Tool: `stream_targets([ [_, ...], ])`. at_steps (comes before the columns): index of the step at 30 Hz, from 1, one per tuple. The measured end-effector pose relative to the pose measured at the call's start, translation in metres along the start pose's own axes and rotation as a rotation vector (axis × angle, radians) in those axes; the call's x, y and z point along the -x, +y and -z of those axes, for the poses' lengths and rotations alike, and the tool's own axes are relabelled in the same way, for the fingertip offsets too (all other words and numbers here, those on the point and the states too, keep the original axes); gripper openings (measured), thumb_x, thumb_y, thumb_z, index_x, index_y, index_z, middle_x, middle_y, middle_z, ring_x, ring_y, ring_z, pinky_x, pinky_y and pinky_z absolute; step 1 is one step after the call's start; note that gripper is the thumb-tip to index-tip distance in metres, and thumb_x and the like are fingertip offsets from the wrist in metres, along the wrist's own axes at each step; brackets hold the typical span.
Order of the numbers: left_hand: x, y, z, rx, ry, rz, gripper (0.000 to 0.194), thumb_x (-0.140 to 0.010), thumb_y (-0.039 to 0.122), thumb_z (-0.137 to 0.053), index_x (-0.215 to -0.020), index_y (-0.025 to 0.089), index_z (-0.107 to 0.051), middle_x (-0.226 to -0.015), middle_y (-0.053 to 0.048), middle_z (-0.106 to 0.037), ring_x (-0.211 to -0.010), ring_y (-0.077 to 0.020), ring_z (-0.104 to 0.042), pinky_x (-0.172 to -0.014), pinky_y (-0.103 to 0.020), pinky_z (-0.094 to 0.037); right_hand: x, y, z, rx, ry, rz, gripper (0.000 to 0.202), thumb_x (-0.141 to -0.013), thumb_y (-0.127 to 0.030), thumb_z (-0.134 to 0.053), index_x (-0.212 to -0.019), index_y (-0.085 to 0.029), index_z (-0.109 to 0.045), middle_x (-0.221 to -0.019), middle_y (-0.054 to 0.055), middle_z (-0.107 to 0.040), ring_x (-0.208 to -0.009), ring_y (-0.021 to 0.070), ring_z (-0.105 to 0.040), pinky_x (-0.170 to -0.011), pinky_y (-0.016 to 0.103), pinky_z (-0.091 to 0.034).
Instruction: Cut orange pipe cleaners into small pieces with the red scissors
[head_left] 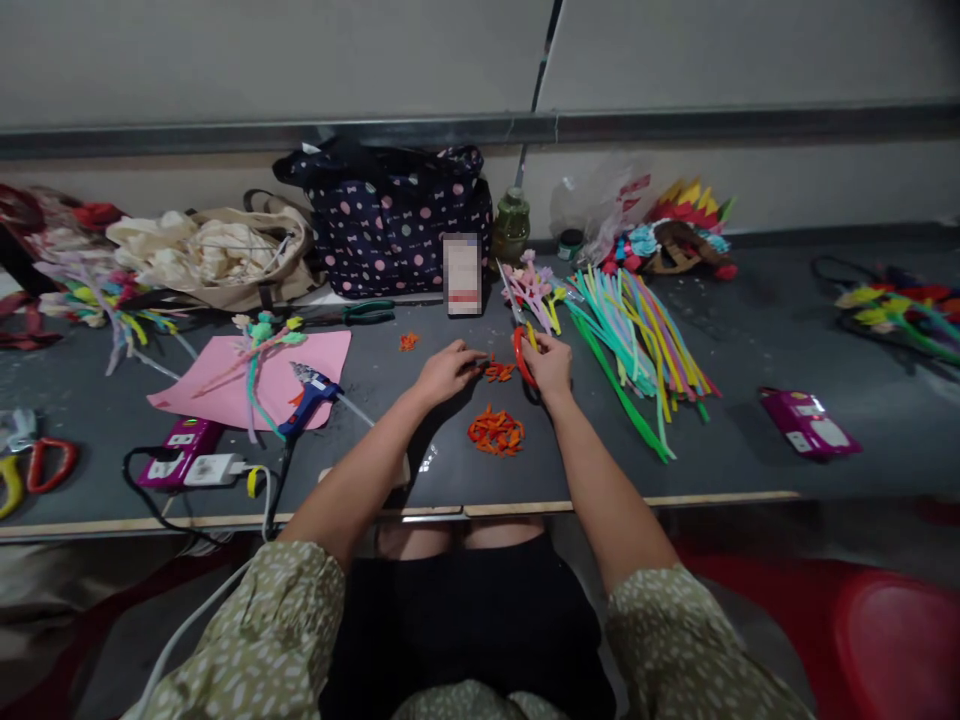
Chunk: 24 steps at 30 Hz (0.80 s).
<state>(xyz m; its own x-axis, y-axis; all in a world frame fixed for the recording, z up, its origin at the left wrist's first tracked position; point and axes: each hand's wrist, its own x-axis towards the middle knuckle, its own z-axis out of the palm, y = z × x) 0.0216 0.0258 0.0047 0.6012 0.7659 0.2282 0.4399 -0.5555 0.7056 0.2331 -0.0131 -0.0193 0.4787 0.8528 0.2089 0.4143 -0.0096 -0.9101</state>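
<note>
My right hand [550,366] is wrapped round the red and yellow handles of a pair of scissors [520,330], whose blades point up and away from me. My left hand [451,370] rests low over the dark table, fingers stretched toward a small pile of orange pieces [499,371]; whether its fingertips touch one is too small to tell. Nearer to me lies a larger heap of orange and red pieces [496,432]. Farther left is a third small group of orange pieces [408,342]. A phone [462,275] leans upright against a dark patterned bag [397,220].
Colourful fuzzy stems [645,340] lie right of my right hand. At left are a pink sheet [217,385], a blue glue gun [311,398], a purple power strip [182,450] with cables, and more scissors [51,464]. Another purple box [808,424] sits far right.
</note>
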Motion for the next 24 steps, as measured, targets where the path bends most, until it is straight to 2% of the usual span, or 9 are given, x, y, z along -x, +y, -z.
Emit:
stream_targets([
  [3, 0.0024, 0.0038, -0.0056, -0.094, -0.058, -0.045, 0.033, -0.081, 0.026, -0.060, -0.113, 0.029, -0.068, -0.099, -0.006, -0.057, -0.091, -0.0199, -0.057, -0.079, -0.027, -0.041, 0.0010, 0.0003, -0.0013, -0.033, 0.019, 0.010, 0.064, -0.068, -0.066, -0.060, -0.091, -0.008, -0.072, -0.062, 0.001, -0.058, -0.052, 0.0100, -0.043, -0.049, 0.021, -0.032],
  [10, 0.0014, -0.0017, -0.0078, -0.293, -0.077, -0.077, 0.021, -0.084, 0.030, -0.057, -0.098, 0.026, -0.071, -0.099, -0.006, -0.060, -0.093, -0.0191, -0.058, -0.077, -0.027, -0.042, 0.0039, -0.0015, -0.0009, -0.011, 0.024, 0.021, 0.061, -0.067, -0.066, -0.060, -0.085, -0.009, -0.072, -0.059, 0.000, -0.057, -0.051, 0.0100, -0.042, -0.049, 0.022, -0.032],
  [14, 0.0026, 0.0003, -0.0068, -0.413, -0.064, -0.055, 0.022, -0.087, 0.027, -0.051, -0.094, 0.024, -0.072, -0.095, -0.005, -0.062, -0.088, -0.0177, -0.059, -0.071, -0.026, -0.041, 0.0037, -0.0026, -0.0008, 0.007, 0.038, 0.027, 0.063, -0.065, -0.068, -0.060, -0.084, -0.009, -0.073, -0.059, 0.002, -0.060, -0.052, 0.0114, -0.044, -0.051, 0.023, -0.033],
  [20, 0.0048, 0.0051, -0.0057, -0.485, -0.041, 0.021, 0.026, -0.087, 0.022, -0.050, -0.106, 0.023, -0.067, -0.096, -0.007, -0.062, -0.091, -0.0183, -0.058, -0.073, -0.027, -0.042, 0.0047, -0.0050, 0.0001, 0.014, 0.029, 0.018, 0.059, -0.067, -0.065, -0.061, -0.086, -0.009, -0.073, -0.058, 0.001, -0.059, -0.051, 0.0110, -0.043, -0.049, 0.022, -0.032],
  [24, 0.0059, 0.0068, -0.0073, -0.516, -0.050, 0.026, 0.022, -0.087, 0.018, -0.048, -0.097, 0.020, -0.067, -0.093, -0.008, -0.059, -0.089, -0.0192, -0.057, -0.072, -0.028, -0.041, 0.0063, -0.0060, 0.0003, 0.022, 0.016, 0.023, 0.055, -0.068, -0.062, -0.062, -0.086, -0.011, -0.073, -0.060, 0.001, -0.061, -0.052, 0.0114, -0.046, -0.050, 0.022, -0.035],
])
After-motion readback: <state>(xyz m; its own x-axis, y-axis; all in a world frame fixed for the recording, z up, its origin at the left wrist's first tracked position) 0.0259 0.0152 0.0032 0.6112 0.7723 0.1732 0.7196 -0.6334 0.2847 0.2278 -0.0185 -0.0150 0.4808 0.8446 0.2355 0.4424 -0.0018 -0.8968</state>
